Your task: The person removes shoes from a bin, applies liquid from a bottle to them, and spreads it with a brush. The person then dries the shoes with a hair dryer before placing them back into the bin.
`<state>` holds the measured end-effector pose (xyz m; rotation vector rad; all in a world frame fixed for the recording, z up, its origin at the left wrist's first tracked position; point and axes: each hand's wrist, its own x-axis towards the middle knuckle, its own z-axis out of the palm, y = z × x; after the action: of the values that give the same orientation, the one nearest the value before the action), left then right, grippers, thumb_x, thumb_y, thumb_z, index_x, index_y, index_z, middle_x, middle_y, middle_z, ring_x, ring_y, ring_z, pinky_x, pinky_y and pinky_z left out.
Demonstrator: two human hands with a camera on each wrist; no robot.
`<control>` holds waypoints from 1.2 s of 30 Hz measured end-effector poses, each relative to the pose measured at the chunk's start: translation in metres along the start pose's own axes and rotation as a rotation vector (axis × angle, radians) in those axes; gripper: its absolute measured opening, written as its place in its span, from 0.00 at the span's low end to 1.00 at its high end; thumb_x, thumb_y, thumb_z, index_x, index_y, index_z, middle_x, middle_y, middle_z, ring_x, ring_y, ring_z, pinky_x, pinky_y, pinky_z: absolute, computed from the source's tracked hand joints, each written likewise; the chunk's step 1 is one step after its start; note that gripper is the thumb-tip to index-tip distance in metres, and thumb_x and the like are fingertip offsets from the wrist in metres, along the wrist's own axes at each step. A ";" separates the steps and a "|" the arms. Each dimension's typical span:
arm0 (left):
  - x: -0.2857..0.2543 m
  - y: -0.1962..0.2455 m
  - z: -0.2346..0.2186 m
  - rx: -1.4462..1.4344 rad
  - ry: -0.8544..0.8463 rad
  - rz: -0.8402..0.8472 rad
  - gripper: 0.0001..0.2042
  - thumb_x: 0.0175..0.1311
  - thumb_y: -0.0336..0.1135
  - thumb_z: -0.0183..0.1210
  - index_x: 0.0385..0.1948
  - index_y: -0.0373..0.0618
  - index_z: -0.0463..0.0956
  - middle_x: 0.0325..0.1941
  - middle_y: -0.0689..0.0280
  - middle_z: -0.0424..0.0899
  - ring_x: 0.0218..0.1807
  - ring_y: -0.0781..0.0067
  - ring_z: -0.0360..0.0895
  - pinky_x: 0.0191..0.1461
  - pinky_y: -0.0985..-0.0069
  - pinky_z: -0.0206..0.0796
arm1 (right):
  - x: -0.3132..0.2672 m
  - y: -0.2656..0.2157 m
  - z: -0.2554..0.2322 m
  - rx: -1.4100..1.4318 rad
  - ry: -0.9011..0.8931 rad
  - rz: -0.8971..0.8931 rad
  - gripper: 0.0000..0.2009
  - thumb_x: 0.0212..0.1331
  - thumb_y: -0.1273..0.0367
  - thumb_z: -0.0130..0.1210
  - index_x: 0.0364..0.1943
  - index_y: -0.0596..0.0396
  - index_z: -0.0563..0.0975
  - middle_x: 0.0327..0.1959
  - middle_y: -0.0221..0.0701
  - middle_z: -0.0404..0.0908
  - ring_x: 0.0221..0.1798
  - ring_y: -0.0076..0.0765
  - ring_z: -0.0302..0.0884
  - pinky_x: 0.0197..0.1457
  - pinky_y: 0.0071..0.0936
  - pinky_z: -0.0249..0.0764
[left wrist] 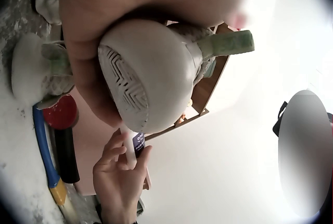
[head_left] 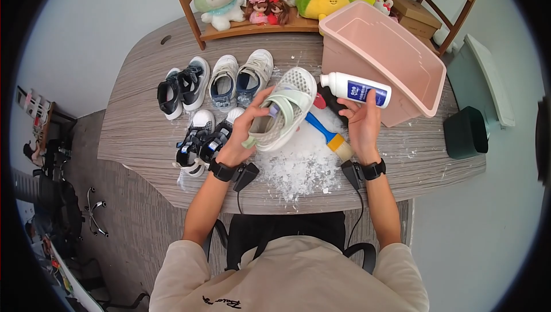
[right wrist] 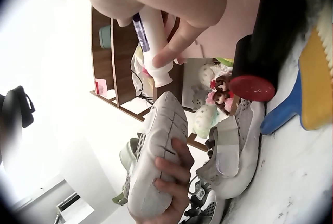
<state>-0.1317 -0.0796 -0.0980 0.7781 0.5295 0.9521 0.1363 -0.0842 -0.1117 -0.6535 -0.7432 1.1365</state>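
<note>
1. While the left hand (head_left: 243, 131) grips a pale shoe (head_left: 294, 101) at the centre of the head view, the right hand (head_left: 364, 129), apart, clasps a white bottle (head_left: 342, 86) just right of the shoe.
2. Lower, between the hands, lies a blue-handled brush (head_left: 329, 134).
3. Upper right, a pink bin (head_left: 349, 53) stands beyond the bottle.

Pale walls (head_left: 138, 2), grey floor (head_left: 135, 200), brown wooden shelf (head_left: 298, 24).

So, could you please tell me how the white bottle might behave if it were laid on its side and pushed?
The white bottle would probably roll, since its body looks rounded. It may be slippery, as the surface looks smooth. It seems likely to feel stiff, because its visible sides look straight and undented.
</note>
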 end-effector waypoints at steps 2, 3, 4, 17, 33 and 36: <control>-0.002 0.003 0.006 -0.060 0.061 0.021 0.32 0.65 0.36 0.50 0.73 0.44 0.58 0.72 0.58 0.67 0.69 0.62 0.70 0.73 0.67 0.60 | -0.001 0.001 -0.003 -0.008 -0.080 0.042 0.20 0.75 0.59 0.49 0.54 0.67 0.74 0.45 0.45 0.85 0.47 0.45 0.87 0.37 0.29 0.86; -0.002 0.002 0.005 -0.060 0.059 0.024 0.32 0.65 0.36 0.50 0.73 0.44 0.58 0.72 0.58 0.67 0.69 0.62 0.70 0.73 0.67 0.60 | -0.001 0.001 -0.002 -0.009 -0.082 0.041 0.20 0.75 0.59 0.49 0.54 0.67 0.74 0.45 0.45 0.85 0.47 0.45 0.87 0.37 0.29 0.86; -0.001 0.002 0.004 -0.052 0.072 0.046 0.31 0.66 0.37 0.49 0.73 0.45 0.57 0.71 0.59 0.67 0.69 0.63 0.70 0.73 0.67 0.60 | -0.003 0.001 0.000 -0.052 -0.117 0.057 0.19 0.76 0.60 0.48 0.55 0.65 0.73 0.48 0.45 0.84 0.47 0.45 0.87 0.38 0.29 0.86; 0.006 -0.003 -0.001 -0.102 0.113 0.153 0.31 0.69 0.37 0.49 0.75 0.48 0.54 0.72 0.62 0.66 0.72 0.65 0.66 0.74 0.66 0.58 | -0.020 0.000 0.006 -0.171 -0.562 0.305 0.27 0.62 0.62 0.63 0.60 0.65 0.70 0.50 0.49 0.81 0.42 0.45 0.86 0.39 0.36 0.84; 0.002 -0.002 -0.002 -0.091 0.079 0.151 0.31 0.68 0.38 0.48 0.74 0.47 0.57 0.72 0.62 0.67 0.71 0.67 0.67 0.74 0.70 0.58 | -0.011 -0.013 0.007 -0.141 -0.308 0.213 0.22 0.60 0.70 0.60 0.57 0.68 0.73 0.42 0.47 0.84 0.38 0.39 0.87 0.39 0.29 0.85; 0.004 -0.001 -0.005 -0.122 0.065 0.169 0.30 0.68 0.38 0.48 0.74 0.47 0.57 0.72 0.62 0.67 0.71 0.68 0.68 0.74 0.70 0.58 | -0.004 -0.009 0.005 -0.147 -0.276 0.152 0.26 0.67 0.70 0.56 0.66 0.67 0.66 0.57 0.50 0.78 0.48 0.45 0.86 0.42 0.28 0.86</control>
<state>-0.1324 -0.0744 -0.1021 0.6911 0.4625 1.1589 0.1366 -0.0905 -0.1026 -0.6932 -1.0332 1.3364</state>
